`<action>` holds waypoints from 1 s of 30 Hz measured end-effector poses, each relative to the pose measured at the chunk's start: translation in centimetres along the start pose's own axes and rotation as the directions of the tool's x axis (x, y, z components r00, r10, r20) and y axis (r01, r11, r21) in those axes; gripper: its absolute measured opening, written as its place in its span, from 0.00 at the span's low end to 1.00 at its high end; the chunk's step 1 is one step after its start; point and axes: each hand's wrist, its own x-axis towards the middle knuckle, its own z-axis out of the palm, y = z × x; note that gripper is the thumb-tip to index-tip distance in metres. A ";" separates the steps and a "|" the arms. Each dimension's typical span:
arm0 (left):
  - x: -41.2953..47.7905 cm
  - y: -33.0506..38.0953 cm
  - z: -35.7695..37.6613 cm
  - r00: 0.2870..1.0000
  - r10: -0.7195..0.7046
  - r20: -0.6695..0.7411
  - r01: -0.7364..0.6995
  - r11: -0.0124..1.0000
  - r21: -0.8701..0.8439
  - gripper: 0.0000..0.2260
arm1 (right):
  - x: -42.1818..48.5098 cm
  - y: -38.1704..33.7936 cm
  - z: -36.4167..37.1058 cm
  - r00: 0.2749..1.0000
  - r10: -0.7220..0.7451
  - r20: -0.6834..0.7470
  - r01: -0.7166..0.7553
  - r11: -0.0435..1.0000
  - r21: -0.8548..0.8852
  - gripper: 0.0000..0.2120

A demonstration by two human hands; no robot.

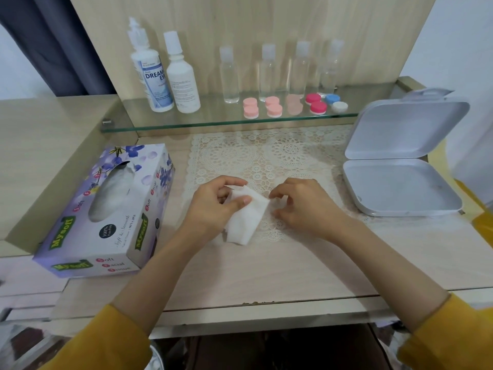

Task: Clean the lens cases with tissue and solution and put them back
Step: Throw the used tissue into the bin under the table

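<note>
One tissue (244, 217) | left hand (213, 206) pinches it | right hand (306, 206) just beside

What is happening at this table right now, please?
A person holds a folded tissue in the left hand over the lace mat. The right hand hovers beside it with curled fingers; whether it holds anything is unclear. The lens cases and solution bottles stand on the glass shelf, and a white box lies open at the right.
</note>
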 end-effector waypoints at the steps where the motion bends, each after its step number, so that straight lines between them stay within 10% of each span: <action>1: 0.1 -0.1 0.3 1.000 0.006 -0.002 -0.006 1.000 0.004 0.11 | -0.2 0.0 0.2 1.000 -0.017 -0.024 0.017 1.000 0.016 0.11; 11: -0.3 -2.6 2.1 0.876 0.481 0.026 -0.455 0.807 0.377 0.08 | -2.4 0.2 1.4 0.989 0.044 -0.144 -0.012 0.976 0.217 0.08; 30: 0.1 -4.5 1.2 0.724 0.657 0.213 -0.641 0.525 0.560 0.09 | -3.0 0.6 2.9 0.959 0.023 -0.282 0.057 0.961 0.271 0.12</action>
